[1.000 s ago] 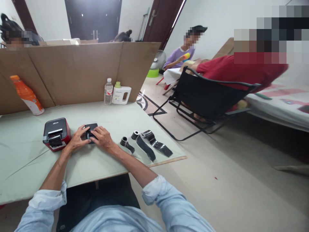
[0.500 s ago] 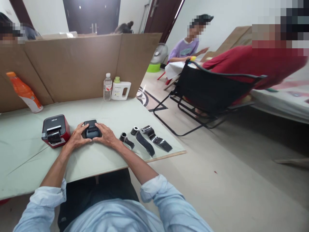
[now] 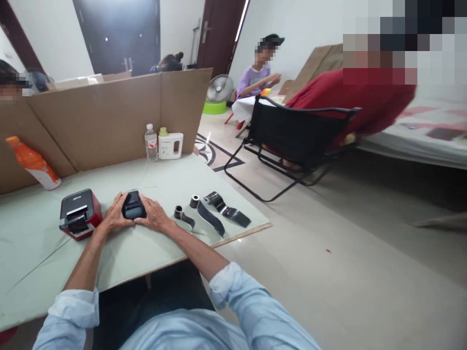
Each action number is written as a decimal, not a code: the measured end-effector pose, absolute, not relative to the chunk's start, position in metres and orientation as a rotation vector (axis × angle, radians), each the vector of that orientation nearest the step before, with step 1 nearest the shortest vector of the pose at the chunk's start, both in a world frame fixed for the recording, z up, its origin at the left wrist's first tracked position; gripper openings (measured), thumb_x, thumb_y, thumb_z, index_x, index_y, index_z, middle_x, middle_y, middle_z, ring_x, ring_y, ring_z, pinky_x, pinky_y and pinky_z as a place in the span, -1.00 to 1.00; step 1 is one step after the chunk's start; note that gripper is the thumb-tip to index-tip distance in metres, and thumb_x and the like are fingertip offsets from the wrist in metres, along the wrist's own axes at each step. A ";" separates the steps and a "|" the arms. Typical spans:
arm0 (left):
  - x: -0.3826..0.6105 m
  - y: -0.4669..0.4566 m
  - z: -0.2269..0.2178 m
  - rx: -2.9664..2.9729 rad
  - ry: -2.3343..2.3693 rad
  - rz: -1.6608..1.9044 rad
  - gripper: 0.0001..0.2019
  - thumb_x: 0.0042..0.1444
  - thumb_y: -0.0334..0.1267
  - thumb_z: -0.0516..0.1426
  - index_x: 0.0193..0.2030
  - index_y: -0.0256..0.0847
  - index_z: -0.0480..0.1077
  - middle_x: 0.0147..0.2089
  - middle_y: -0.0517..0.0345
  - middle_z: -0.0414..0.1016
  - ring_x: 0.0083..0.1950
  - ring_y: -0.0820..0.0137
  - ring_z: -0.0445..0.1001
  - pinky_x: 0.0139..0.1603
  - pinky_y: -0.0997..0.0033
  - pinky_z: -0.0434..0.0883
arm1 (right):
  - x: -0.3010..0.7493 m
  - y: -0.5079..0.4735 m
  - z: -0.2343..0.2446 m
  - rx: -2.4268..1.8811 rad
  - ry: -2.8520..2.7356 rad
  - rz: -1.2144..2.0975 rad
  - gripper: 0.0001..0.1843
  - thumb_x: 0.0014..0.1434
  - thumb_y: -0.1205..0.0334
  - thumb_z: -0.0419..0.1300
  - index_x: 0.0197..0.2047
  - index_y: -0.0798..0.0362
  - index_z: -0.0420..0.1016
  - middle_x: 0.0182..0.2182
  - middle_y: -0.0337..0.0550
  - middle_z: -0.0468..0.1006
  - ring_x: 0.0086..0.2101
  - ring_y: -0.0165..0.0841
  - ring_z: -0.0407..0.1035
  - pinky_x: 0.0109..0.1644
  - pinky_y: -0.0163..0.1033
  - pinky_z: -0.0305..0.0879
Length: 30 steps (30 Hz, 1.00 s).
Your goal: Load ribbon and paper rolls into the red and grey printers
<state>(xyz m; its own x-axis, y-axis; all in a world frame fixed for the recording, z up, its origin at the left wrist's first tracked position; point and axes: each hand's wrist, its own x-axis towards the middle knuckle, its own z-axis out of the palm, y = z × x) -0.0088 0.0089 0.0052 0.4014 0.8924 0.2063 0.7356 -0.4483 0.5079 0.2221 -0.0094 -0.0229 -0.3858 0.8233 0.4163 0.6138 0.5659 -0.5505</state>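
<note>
A small black portable printer (image 3: 134, 206) rests on the pale green tabletop between my two hands. My left hand (image 3: 116, 214) is closed against its left side, thumb along the near edge. On the opposite side, my right hand (image 3: 155, 214) grips it the same way. Just left of my left hand stands a larger red and black label printer (image 3: 80, 213), with a dark strip at its front slot. To the right of my right hand lie a small black roll (image 3: 178, 212), a middle black roll (image 3: 195, 200) and a wider glossy black roll (image 3: 215, 199), each with its tail unrolled.
A cardboard screen (image 3: 116, 114) borders the table's far side. Before it stand a clear water bottle (image 3: 151, 143), a white jug (image 3: 170, 146) and a tilted orange bottle (image 3: 34, 163). Beyond the table's right edge are a black folding chair (image 3: 299, 129), seated people and a fan (image 3: 220, 89).
The view has turned slightly, so most things sit further left and a little lower. Both hands keep their hold on the small printer. The person in purple has brought their hands together.
</note>
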 end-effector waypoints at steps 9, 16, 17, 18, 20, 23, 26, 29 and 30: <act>0.006 0.047 0.017 2.330 1.382 0.782 0.09 -0.26 -0.07 0.42 0.48 -0.25 0.20 0.39 -0.22 0.15 0.45 -0.15 0.26 0.43 -0.09 0.35 | 0.208 -0.025 -0.001 -0.914 -2.181 0.062 -0.62 0.39 -0.03 0.22 0.03 0.10 0.60 -0.03 0.12 0.64 0.01 -0.12 0.48 0.13 -0.06 0.36; 0.080 0.097 0.022 2.375 1.275 0.738 0.17 -0.40 -0.08 0.50 0.46 -0.14 0.23 0.40 -0.11 0.17 0.45 -0.15 0.23 0.51 -0.14 0.21 | 0.208 -0.031 -0.005 -1.003 -2.421 0.172 -0.73 0.33 0.17 0.26 -0.37 0.08 0.65 -0.36 -0.10 0.71 -0.35 -0.29 0.52 -0.36 -0.24 0.10; 0.092 0.103 0.022 2.378 1.251 0.730 0.18 -0.40 -0.08 0.51 0.46 -0.14 0.23 0.40 -0.11 0.18 0.45 -0.15 0.22 0.52 -0.14 0.20 | 0.210 -0.030 -0.004 -1.022 -2.407 0.183 -0.73 0.33 0.17 0.26 -0.38 0.08 0.65 -0.36 -0.09 0.72 -0.36 -0.30 0.53 -0.37 -0.24 0.06; 0.104 0.108 0.020 2.374 1.230 0.724 0.18 -0.39 -0.07 0.51 0.47 -0.14 0.23 0.40 -0.12 0.18 0.46 -0.16 0.22 0.52 -0.13 0.20 | 0.212 -0.029 -0.003 -1.038 -2.393 0.193 -0.72 0.33 0.17 0.26 -0.39 0.08 0.65 -0.36 -0.08 0.72 -0.37 -0.30 0.53 -0.38 -0.24 0.04; 0.122 0.114 0.017 2.356 1.203 0.710 0.21 -0.39 -0.04 0.52 0.49 -0.15 0.20 0.42 -0.14 0.16 0.47 -0.17 0.21 0.53 -0.12 0.19 | 0.214 -0.028 0.000 -1.053 -2.378 0.217 -0.72 0.33 0.16 0.28 -0.38 0.08 0.66 -0.36 -0.08 0.72 -0.37 -0.30 0.54 -0.37 -0.24 0.04; 0.136 0.113 0.017 2.329 1.216 0.660 0.28 -0.41 -0.02 0.54 0.52 -0.19 0.16 0.50 -0.23 0.06 0.51 -0.22 0.17 0.53 -0.12 0.18 | 0.216 -0.027 0.004 -1.055 -2.380 0.257 -0.75 0.33 0.16 0.29 -0.35 0.08 0.66 -0.34 -0.09 0.73 -0.36 -0.30 0.55 -0.36 -0.24 0.05; 0.131 0.101 0.027 2.345 1.259 0.645 0.23 -0.34 0.00 0.54 0.51 -0.22 0.16 0.57 -0.32 -0.02 0.57 -0.28 0.05 0.52 -0.17 0.19 | 0.218 -0.028 0.008 -1.088 -2.396 0.274 -0.75 0.35 0.16 0.28 -0.33 0.08 0.67 -0.29 -0.10 0.74 -0.32 -0.30 0.57 -0.34 -0.24 0.07; 0.113 0.079 0.045 2.393 1.263 0.757 0.03 -0.10 -0.02 0.45 0.50 -0.20 0.19 0.56 -0.31 0.05 0.58 -0.21 0.06 0.43 -0.20 0.31 | 0.219 -0.030 0.016 -1.132 -2.426 0.276 -0.76 0.37 0.14 0.27 -0.28 0.07 0.67 -0.26 -0.10 0.73 -0.28 -0.28 0.57 -0.32 -0.23 0.12; 0.106 0.069 0.051 2.402 1.269 0.807 -0.06 -0.03 -0.03 0.41 0.48 -0.18 0.21 0.54 -0.29 0.10 0.56 -0.17 0.12 0.37 -0.17 0.40 | 0.219 -0.032 0.019 -1.138 -2.436 0.271 -0.77 0.38 0.14 0.26 -0.26 0.07 0.67 -0.25 -0.10 0.73 -0.26 -0.28 0.57 -0.31 -0.23 0.15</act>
